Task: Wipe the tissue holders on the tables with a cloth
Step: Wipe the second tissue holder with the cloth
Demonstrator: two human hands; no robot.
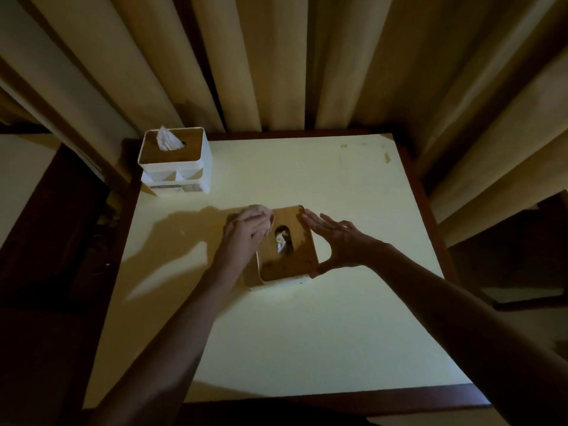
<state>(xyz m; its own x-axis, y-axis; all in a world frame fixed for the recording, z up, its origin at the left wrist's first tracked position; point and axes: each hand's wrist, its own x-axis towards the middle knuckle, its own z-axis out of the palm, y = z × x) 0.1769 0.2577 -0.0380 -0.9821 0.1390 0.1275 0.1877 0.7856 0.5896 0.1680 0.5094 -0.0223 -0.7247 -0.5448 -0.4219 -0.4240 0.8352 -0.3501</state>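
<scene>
1. Centrally, a tissue holder with a wooden lid sits on the pale table, a tissue showing in its oval slot.
2. The left hand reaches in from seven o'clock and clutches a bunched cloth, fingers curled round it, at the holder's ten o'clock corner; the cloth lies against the lid's edge there.
3. The right hand comes from four o'clock and lies along the holder's three o'clock side with fingers straight and spread, pointing toward eleven o'clock. Its thumb touches the holder's near right corner; whether the fingers touch the lid cannot be told.
4. A second tissue holder, white with a wooden top and open compartments on its near side, stands at the table's ten o'clock corner, well apart from the hands, with a tissue sticking up from its slot.
5. Cream curtains hang in folds at twelve o'clock behind the table.
6. Both forearms are bare, and the left casts a shadow on the table toward nine o'clock.
</scene>
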